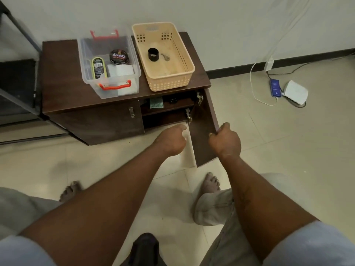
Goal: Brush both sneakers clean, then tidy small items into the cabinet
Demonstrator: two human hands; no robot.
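The right hand [225, 142] clamps the edge of the open cabinet door [203, 135]. At its nine o'clock, the left hand [171, 141] hangs loosely curled, holding nothing.

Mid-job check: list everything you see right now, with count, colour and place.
cabinet: 1, dark brown, by wall
cabinet door: 1, brown, right side, open
clear bin: 1, red handles, cabinet top left
polish tin: 1, black, in bin
basket: 1, beige, cabinet top right
black ring: 1, in basket
keys: silver, count unclear, in basket
comb-like item: 1, green, upper shelf
phone: 1, blue, floor, right
white device: 1, beside phone
left hand: empty, near opening
right hand: gripping door edge
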